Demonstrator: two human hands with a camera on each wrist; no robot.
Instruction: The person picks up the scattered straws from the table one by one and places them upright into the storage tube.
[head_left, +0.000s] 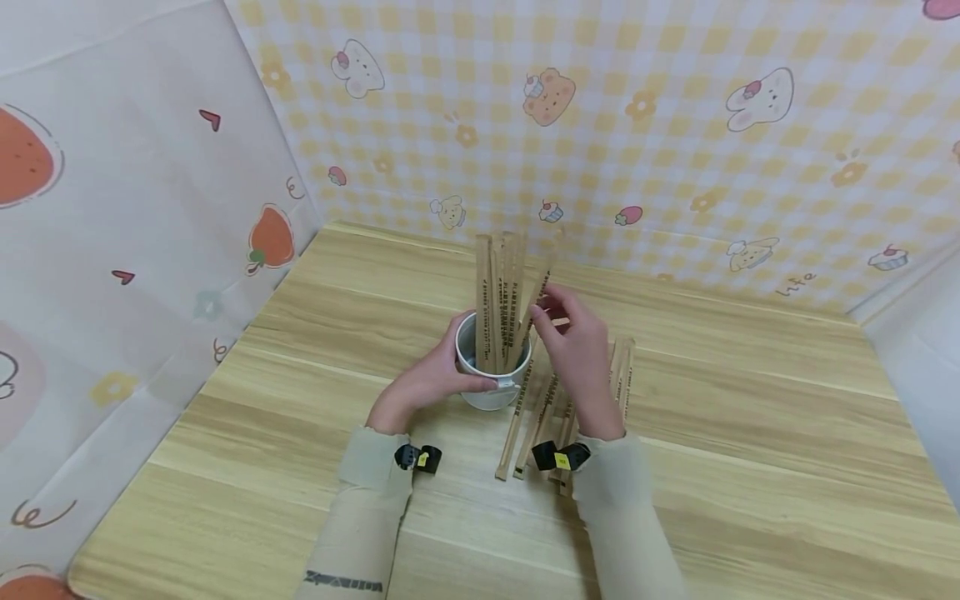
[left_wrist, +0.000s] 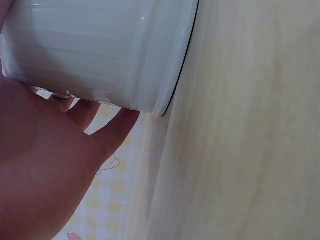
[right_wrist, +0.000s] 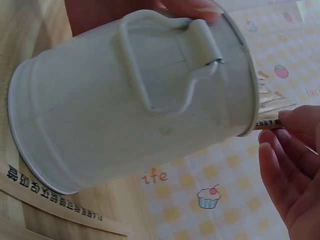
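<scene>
A small white metal pail [head_left: 483, 400] stands on the wooden table, a wire handle [right_wrist: 134, 65] on its side. My left hand [head_left: 431, 379] is wrapped round the pail, thumb near the rim; the left wrist view shows its fingers against the wall. Several paper-wrapped straws [head_left: 484, 292] lean upright inside. Between thumb and fingers, my right hand [head_left: 579, 346] pinches another wrapped straw [head_left: 528, 323], tilted to the right with its lower end inside the pail. In the right wrist view that straw [right_wrist: 268, 123] shows at the rim.
Several more wrapped straws [head_left: 512, 442] lie loose on the table [head_left: 750, 450], right of the pail and partly under my right forearm. A checked yellow cloth [head_left: 660, 167] hangs behind the table's far edge, and a white printed cloth [head_left: 165, 167] hangs at the left.
</scene>
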